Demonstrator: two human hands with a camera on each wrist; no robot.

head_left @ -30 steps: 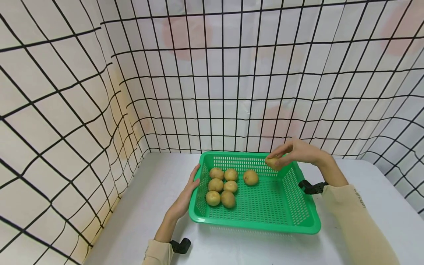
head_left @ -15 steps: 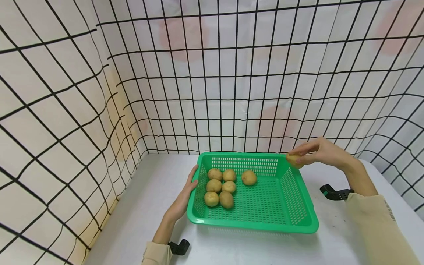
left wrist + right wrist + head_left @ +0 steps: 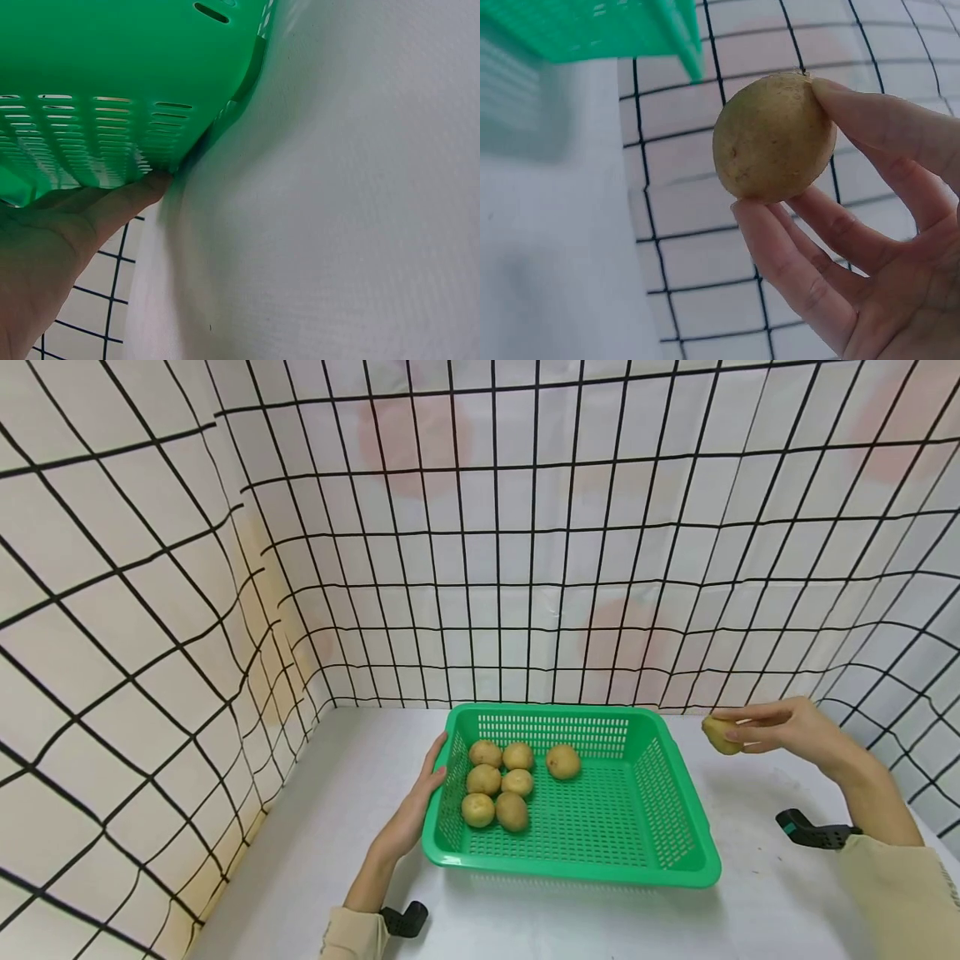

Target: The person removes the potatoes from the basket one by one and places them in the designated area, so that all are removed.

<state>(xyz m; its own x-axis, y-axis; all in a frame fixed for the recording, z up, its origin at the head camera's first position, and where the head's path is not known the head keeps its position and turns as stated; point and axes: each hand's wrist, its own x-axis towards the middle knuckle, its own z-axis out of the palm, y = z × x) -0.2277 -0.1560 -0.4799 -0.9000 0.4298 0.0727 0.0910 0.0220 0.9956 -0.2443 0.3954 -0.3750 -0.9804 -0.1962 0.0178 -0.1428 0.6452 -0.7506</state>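
My right hand (image 3: 806, 732) pinches a potato (image 3: 722, 735) between thumb and fingertips, in the air past the right side of a green plastic basket (image 3: 570, 875). In the right wrist view this potato (image 3: 774, 139) is round and yellow-brown, with the thumb on one side and the fingers on the other. Against the basket's left side lies my left hand (image 3: 411, 814), its fingers stretched along the outer wall, thumb at the rim. The left wrist view shows the fingers (image 3: 124, 206) touching the slotted wall. Inside the basket, several potatoes (image 3: 483, 779) cluster at the left, and a single potato (image 3: 563, 762) sits apart.
The basket stands on a white table (image 3: 345, 777). Black grid netting (image 3: 525, 560) in front of pale sheeting rises behind the table and along both sides. Each wrist carries a small black camera device (image 3: 817, 831).
My right hand has carried its potato from over the basket's back right corner out past the rim to the right, slightly lower. The left hand has stayed at the basket's left side.
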